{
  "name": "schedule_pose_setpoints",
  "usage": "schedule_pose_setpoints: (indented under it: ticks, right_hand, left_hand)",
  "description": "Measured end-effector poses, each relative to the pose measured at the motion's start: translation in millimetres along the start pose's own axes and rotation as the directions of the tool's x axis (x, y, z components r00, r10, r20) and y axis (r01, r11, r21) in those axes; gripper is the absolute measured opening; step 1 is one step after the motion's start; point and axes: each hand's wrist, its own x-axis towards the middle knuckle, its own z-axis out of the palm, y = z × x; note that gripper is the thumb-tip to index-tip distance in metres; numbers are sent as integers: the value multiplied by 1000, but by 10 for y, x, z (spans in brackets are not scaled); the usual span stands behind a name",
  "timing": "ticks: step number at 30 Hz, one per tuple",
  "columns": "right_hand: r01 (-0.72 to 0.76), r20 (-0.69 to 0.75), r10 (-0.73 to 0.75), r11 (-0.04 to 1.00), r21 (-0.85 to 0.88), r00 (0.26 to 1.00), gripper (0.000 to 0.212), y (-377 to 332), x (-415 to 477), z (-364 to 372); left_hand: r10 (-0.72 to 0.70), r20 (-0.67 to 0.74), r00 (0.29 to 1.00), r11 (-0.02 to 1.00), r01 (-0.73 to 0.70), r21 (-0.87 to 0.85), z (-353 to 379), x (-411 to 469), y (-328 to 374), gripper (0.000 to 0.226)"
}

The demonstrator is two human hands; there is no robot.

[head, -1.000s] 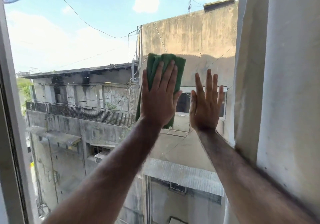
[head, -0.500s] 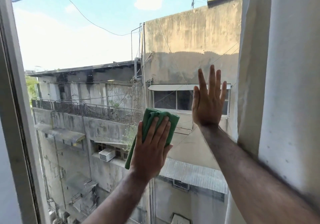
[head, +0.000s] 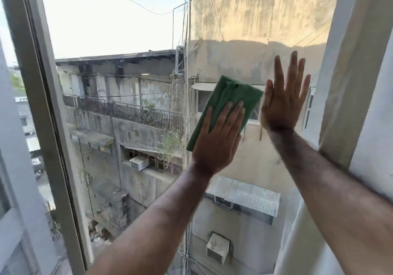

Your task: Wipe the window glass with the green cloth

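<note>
A left hand [head: 217,140] presses a folded green microfibre cloth [head: 231,100] flat against a clear glass window pane [head: 119,40], fingers straight and together. Just right of the cloth, the right hand [head: 282,102] rests open-palmed on the pane, fingers slightly spread.

Entries logged from my remote feed:

1. Left hand [head: 217,145]: bare, broad across the back, with pale nails showing at the tips of the left fingers [head: 225,118].
2. Left forearm [head: 161,217]: bare skin down to the lower frame edge, with fine, sparse hair.
3. Right hand [head: 281,104]: bare, with long, slim right fingers [head: 294,68].
4. Right forearm [head: 331,189]: bare to the frame edge, with denser hair, thickest just below the wrist.
</note>
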Motion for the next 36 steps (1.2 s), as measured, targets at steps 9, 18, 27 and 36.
schedule_pose_setpoints:
  ticks: [9,18,27,36]
  right_hand:
    - [-33,54,31,999,28,998,58,-87,-11,-66]
    - [-10,-4,10,1000,17,1000,57,-43,-36,43]
    - [17,-9,-17,1000,20,1000,57,39,-31,47]
    - [9,-10,-9,1000,26,1000,57,45,-22,72]
  left_hand:
    - [-215,32,976,967,208,148,-484,-1542,-1317,68]
    - [-733,-244,635,653,758,10,-466,152,-1131,73]
    - [46,114,992,988,-62,143,41,-870,61,74]
    - [-475,-66,878,862,479,164,-554,-952,-1594,72]
